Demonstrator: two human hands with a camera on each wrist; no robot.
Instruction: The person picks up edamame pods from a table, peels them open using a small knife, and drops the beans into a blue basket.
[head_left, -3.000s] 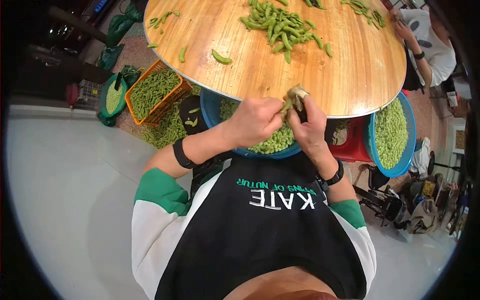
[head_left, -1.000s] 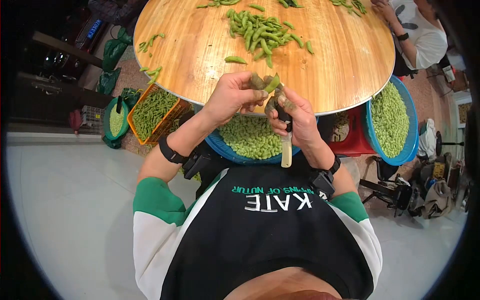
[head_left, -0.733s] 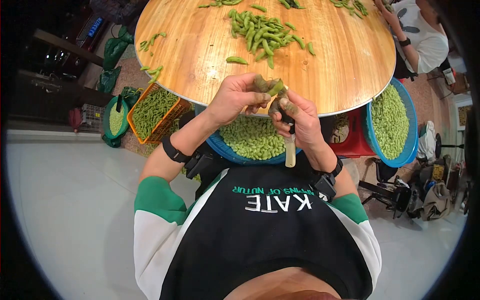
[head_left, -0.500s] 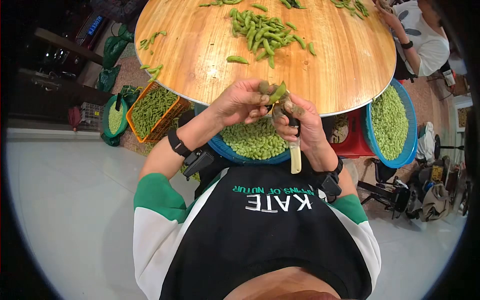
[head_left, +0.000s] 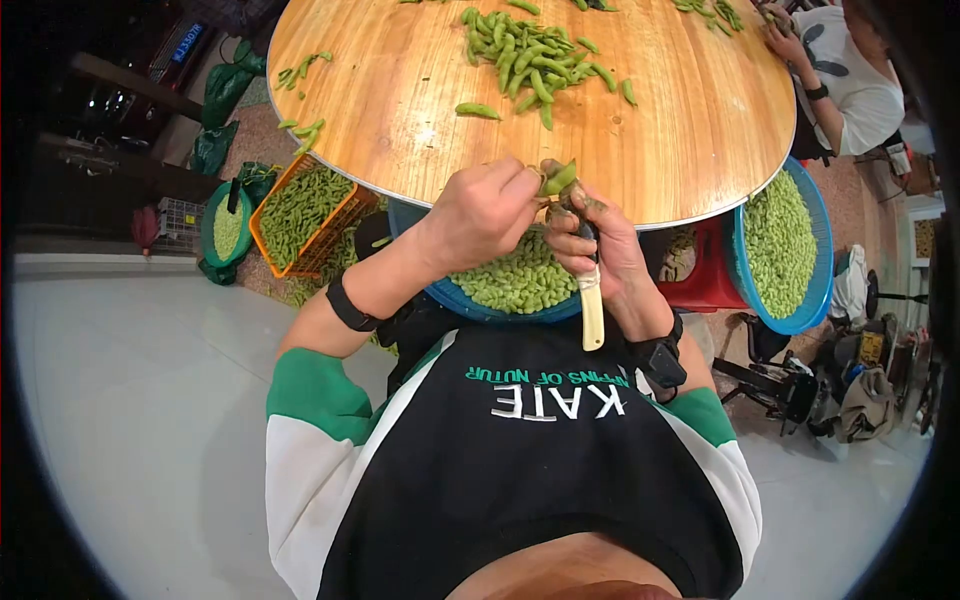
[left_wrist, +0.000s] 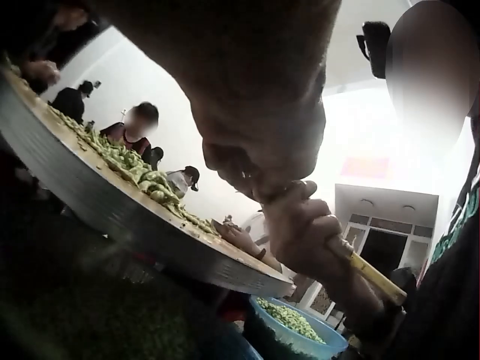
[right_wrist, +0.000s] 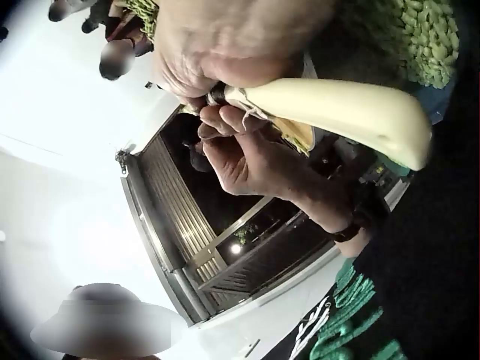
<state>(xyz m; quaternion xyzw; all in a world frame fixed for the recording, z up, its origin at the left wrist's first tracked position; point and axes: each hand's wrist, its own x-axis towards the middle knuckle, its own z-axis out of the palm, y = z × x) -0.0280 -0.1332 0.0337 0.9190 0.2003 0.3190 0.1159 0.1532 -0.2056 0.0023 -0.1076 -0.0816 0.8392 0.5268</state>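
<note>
My left hand [head_left: 483,212] has its fingers curled with the back of the hand up, pinching the end of a green soybean pod [head_left: 563,179]. Beside it, my right hand [head_left: 607,240] grips a tool with a cream handle [head_left: 592,312] that points back toward my chest. In the right wrist view the handle [right_wrist: 337,112] looks smooth, with a dark band and string near the fingers; the tool's working end is hidden by the hand. The pod lies at the right fingertips. Both hands are above a blue basin [head_left: 545,315] of shelled beans [head_left: 515,282], near the table edge.
The round wooden table [head_left: 380,110] bears a pod pile [head_left: 530,60] and loose pods. To the left stand an orange crate [head_left: 305,215] of pods and a green bag [head_left: 225,225]. At right are a red stool [head_left: 705,275], another blue basin [head_left: 825,250] and another person [head_left: 850,90].
Both hands came together on a fresh pod, the handle swinging into view below the right hand. In the last half second my left hand turned its back upward.
</note>
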